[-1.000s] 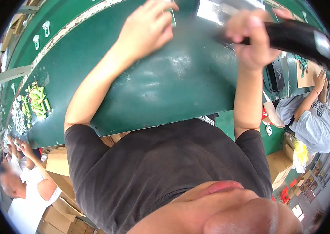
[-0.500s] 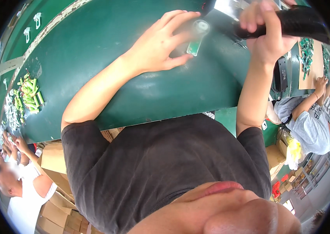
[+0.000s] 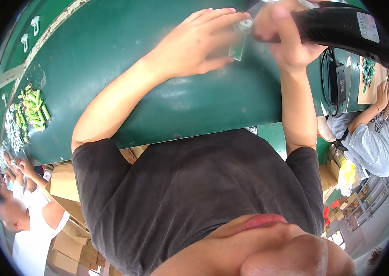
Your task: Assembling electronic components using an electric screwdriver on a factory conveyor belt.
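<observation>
On the green tabletop stands a small clear plastic casing (image 3: 236,50) with a round white part at its far end. My left hand (image 3: 196,43) grips it from the left, thumb at the near end and fingertips at the far end. My right hand (image 3: 293,46) is wrapped round a long black handheld tool (image 3: 337,24) that bears a white label. The tool reaches off to the right, and its left end is hidden by my blurred fingers, close beside the casing.
Green cylindrical parts (image 3: 33,108) and many pale small parts (image 3: 13,131) lie in piles at the left. A black power adapter (image 3: 337,83) with a cable sits right of my right arm. Co-workers sit at both sides, one by brown board with small green parts (image 3: 368,76).
My right hand has moved left and nearer the casing, with the black tool tilting and showing its label. My left hand and the casing have shifted slightly to the right.
</observation>
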{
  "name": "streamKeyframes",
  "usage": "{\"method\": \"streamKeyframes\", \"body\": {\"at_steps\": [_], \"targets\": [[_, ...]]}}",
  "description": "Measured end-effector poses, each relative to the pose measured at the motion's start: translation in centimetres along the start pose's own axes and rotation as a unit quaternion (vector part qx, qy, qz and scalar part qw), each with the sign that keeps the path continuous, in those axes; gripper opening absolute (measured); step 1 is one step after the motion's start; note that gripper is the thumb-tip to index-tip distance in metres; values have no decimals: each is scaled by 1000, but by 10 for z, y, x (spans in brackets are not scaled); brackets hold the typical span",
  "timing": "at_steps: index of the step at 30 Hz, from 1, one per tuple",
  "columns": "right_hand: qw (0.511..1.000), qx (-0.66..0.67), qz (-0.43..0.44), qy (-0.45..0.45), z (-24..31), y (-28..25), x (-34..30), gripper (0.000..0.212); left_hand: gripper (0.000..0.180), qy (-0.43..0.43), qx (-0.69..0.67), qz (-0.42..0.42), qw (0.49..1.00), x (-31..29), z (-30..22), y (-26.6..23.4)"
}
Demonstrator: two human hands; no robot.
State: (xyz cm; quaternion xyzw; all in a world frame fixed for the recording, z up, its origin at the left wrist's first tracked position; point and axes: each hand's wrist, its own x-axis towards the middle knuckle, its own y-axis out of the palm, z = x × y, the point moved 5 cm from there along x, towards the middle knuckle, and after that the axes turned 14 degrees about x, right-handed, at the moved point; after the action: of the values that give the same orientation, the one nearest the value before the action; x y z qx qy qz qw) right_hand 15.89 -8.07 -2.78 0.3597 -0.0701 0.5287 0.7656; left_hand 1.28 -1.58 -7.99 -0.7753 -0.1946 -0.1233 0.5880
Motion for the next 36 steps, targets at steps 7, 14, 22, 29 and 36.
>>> {"method": "streamKeyframes", "body": {"at_steps": [7, 14, 22, 29, 36], "targets": [[999, 9, -26, 21, -8, 0, -3, 46, 37, 0, -4, 2, 1000, -3, 1, 2], [995, -52, 83, -28, -13, 4, -6, 45, 48, -4, 8, 0, 1000, -6, 3, 0], [991, -31, 119, -58, -12, -8, -2, 52, 40, -11, -28, -29, 999, 2, -3, -9], [994, 85, 32, -53, 7, -7, 14, 49, 48, -76, 66, -3, 995, 25, 21, -37], [998, -27, 38, 38, -21, -2, 4, 48, 40, -160, 204, -128, 957, 60, 198, -89]]}}
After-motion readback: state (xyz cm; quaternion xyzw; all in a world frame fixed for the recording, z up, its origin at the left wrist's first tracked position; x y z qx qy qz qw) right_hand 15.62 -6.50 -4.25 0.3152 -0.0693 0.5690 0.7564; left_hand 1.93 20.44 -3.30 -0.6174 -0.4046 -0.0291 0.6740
